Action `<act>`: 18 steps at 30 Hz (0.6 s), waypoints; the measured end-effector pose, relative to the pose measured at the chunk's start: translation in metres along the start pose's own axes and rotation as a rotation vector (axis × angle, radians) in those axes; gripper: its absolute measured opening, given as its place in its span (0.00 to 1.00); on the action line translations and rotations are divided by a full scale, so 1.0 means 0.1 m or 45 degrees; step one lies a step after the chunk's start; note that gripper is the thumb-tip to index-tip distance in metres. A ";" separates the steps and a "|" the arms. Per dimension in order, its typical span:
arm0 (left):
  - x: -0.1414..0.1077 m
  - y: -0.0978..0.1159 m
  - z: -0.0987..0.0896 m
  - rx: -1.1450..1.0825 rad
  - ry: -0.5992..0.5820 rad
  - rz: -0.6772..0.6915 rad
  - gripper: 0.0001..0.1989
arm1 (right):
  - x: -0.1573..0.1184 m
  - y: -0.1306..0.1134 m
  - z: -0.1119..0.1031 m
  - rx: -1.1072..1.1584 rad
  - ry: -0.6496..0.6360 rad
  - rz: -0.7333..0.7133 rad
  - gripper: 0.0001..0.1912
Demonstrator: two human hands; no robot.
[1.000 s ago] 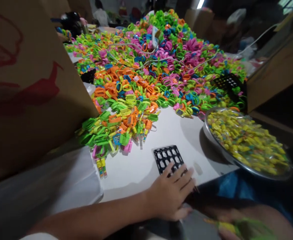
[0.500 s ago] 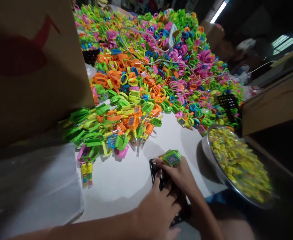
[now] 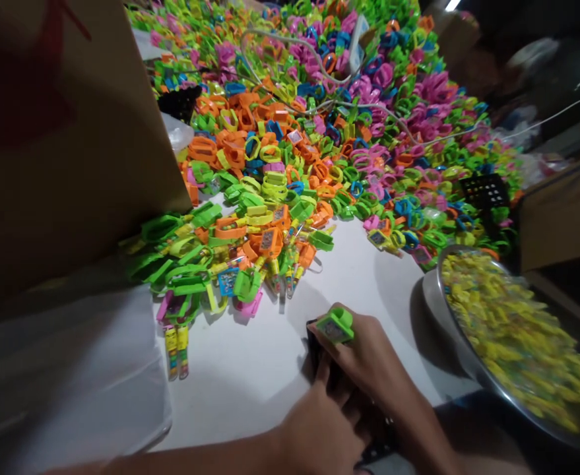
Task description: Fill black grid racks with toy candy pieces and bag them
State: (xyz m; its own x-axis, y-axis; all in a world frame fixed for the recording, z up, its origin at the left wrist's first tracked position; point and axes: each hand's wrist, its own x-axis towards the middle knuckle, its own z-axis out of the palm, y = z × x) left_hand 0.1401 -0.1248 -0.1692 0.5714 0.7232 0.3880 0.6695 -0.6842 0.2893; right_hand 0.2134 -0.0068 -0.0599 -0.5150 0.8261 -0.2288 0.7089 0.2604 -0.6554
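My right hand [image 3: 371, 346] is closed on a green toy watch [image 3: 336, 325], whose square face is turned up and toward me. Beneath that hand lies a black perforated plastic tray [image 3: 381, 439], mostly covered by both hands. My left hand [image 3: 322, 422] reaches in from the lower left, its bent fingers wrapped over the tray and the index finger pointing up it. Its fingertips are partly hidden under the right hand. On the white tabletop [image 3: 230, 402] to the left, two clear tubes of coloured candy [image 3: 177, 353] with yellow labels lie side by side.
A large heap of colourful toy watches [image 3: 280, 152] covers the back, crossed by a white cable [image 3: 359, 105]. A metal bowl [image 3: 433, 297] of yellow-wrapped pieces stands at right. A cardboard box [image 3: 136, 145] and plastic sheeting [image 3: 96, 376] are at left; another black tray [image 3: 485, 191] sits behind the bowl.
The view has shifted, so the heap and bowl appear farther right. The green watch has tilted in my right hand, and the tray has turned more edge-on and is more covered.
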 end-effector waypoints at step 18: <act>0.03 -0.09 -0.31 -0.092 -0.006 0.040 0.27 | 1.09 0.10 -0.03 0.333 -0.146 0.271 0.22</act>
State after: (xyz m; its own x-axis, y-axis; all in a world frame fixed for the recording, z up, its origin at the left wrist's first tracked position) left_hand 0.1216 -0.1195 -0.1434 0.5937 0.7017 0.3940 0.6155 -0.7113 0.3394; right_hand 0.1651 0.0872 -0.0893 -0.4301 0.7829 -0.4496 0.6663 -0.0607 -0.7432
